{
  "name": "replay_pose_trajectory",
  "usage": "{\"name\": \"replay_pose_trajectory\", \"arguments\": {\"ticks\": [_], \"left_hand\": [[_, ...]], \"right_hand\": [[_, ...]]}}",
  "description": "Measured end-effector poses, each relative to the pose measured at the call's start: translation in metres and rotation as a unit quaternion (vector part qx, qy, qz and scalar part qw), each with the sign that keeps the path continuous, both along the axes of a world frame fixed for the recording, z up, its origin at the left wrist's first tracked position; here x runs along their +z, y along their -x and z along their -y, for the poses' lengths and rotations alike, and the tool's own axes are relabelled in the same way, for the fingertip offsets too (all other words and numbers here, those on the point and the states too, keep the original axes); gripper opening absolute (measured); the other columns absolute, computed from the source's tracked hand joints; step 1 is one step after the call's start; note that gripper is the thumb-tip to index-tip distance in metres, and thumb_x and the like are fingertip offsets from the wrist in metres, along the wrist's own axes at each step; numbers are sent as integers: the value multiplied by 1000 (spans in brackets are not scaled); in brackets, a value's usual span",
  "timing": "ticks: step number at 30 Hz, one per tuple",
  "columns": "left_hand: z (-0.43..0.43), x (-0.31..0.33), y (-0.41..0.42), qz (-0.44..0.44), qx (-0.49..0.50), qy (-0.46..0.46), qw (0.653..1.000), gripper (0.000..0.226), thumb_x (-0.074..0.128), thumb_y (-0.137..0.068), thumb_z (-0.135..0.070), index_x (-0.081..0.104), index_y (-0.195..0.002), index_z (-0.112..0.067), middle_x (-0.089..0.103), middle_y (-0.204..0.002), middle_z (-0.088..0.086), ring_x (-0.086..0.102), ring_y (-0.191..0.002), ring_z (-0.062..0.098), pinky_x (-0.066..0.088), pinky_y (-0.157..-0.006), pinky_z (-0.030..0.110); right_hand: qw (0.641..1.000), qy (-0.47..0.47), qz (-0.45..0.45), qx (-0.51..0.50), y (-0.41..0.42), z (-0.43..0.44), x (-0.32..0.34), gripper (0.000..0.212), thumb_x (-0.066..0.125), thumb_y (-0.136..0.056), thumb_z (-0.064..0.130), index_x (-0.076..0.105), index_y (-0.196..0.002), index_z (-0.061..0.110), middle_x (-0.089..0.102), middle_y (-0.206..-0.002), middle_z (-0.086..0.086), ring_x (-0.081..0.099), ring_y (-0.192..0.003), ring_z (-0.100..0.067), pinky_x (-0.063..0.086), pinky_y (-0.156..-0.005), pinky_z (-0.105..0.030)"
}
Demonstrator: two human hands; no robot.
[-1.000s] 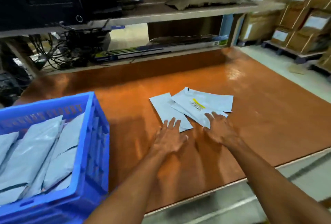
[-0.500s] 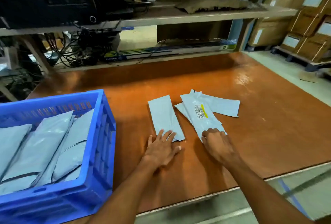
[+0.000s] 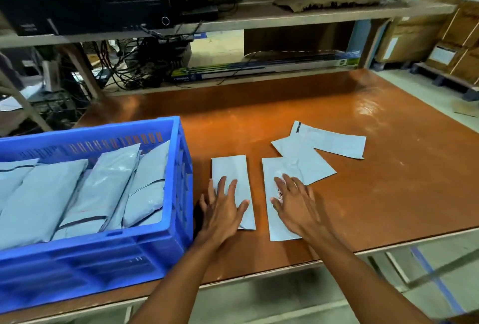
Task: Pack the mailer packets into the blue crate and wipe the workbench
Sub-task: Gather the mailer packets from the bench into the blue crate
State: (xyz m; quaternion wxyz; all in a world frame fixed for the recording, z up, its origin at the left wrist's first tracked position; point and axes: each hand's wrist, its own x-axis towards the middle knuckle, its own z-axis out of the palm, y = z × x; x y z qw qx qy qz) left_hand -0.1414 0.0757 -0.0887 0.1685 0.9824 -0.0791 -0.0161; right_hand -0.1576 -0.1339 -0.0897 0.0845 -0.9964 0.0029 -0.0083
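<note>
Currently, head view. Left hand [image 3: 223, 209] lies flat, fingers straight and spread, on a pale grey plastic mailer packet [image 3: 230, 168] on the glossy orange-brown workbench [image 3: 375, 194]. Right hand [image 3: 295, 204] is likewise flat and spread, on a second grey packet [image 3: 272, 170] just beside the first, at 3 o'clock. Neither hand grips anything. A third packet [image 3: 316, 165] and a fourth packet [image 3: 337, 142] overlap at 1 o'clock of the right hand. Blue slotted plastic crate [image 3: 178, 173], at 9 o'clock of the left hand, holds stacked packets [image 3: 108, 181].

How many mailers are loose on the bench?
4 flat grey plastic mailers: one under left hand, one under right hand, two overlapping farther back. Others may hide beneath.
</note>
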Motion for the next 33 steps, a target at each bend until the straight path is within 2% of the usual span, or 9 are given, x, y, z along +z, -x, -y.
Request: {"name": "replay_pose_trajectory", "arguments": {"ticks": [1, 3, 7, 13, 20, 24, 27, 31, 33], "left_hand": [[3, -3, -4, -41, -2, -18, 999, 70, 28, -95, -67, 11, -155, -36, -2, -164, -7, -10, -150, 28, 6, -118, 59], [6, -9, -4, -81, -14, -45, 996, 73, 24, -94, -70, 2, -156, -38, -12, -164, -10, -17, -150, 27, 0, -118, 61], [9, -12, 9, -21, 10, -59, 998, 73, 31, -90, -73, 21, -152, -34, 7, -162, -2, -5, -150, 31, 7, -118, 60], [13, -26, -2, -12, -13, -50, 999, 71, 22, -94, -70, 1, -155, -40, -13, -164, -6, -16, -149, 33, -5, -118, 54], [15, -23, 3, 33, -56, -62, 996, 56, 21, -102, -38, 19, -156, -25, 3, -165, 3, -8, -150, 36, 3, -120, 46], [17, 1, 15, 21, -76, -78, 994, 53, 41, -101, -25, 33, -151, -14, 19, -163, 10, 8, -150, 39, 14, -121, 47], [24, 40, 18, 81, -88, -159, 980, 44, 65, -84, -23, 66, -125, -8, 49, -145, 17, 37, -139, 41, 33, -113, 55], [22, 129, 20, 197, -41, -116, 973, 61, 35, -99, -26, 21, -154, -5, 10, -162, 18, 5, -148, 44, 3, -119, 57], [5, 179, 24, 251, -9, -102, 963, 58, 26, -101, -28, 19, -155, -7, 8, -163, 17, 2, -149, 43, -1, -119, 57]], "right_hand": [[999, 17, -43, 1, -1, -3, -5, 66, 14, -98, 63, 11, -156, 31, 6, -164, 2, 8, -151, -24, 8, -120, -48], [997, 31, -70, 26, 7, -14, -13, 74, -3, -90, 69, -3, -155, 34, -8, -164, 5, -6, -151, -20, -4, -121, -48], [999, 14, -20, 43, 24, -24, -18, 74, 1, -88, 74, 10, -154, 41, 1, -164, 8, 2, -151, -20, 3, -121, -47], [999, 23, -28, 35, 17, -30, -31, 67, 2, -93, 72, -12, -152, 43, -22, -160, 7, -20, -148, -22, -9, -120, -48], [998, 29, -14, 52, 17, -26, -38, 70, -13, -94, 56, 6, -156, 32, -3, -163, 2, 1, -151, -27, -4, -121, -40], [998, 5, 10, 64, 17, -21, -28, 100, -33, -81, 59, 24, -154, 21, 12, -160, 0, 17, -149, -27, 3, -121, -36], [995, -56, 79, 29, 13, -25, 10, 65, 3, -102, 45, 32, -151, 15, 21, -159, 1, 23, -148, -25, 13, -119, -36], [952, -223, 208, -5, -9, -50, 92, 52, 20, -104, 39, 27, -153, 22, 25, -160, 2, 14, -150, -16, 14, -121, -39], [925, -265, 271, 35, -18, -79, 142, 48, 25, -107, 34, 29, -152, 19, 26, -159, 2, 15, -149, -13, 15, -121, -37]]}}
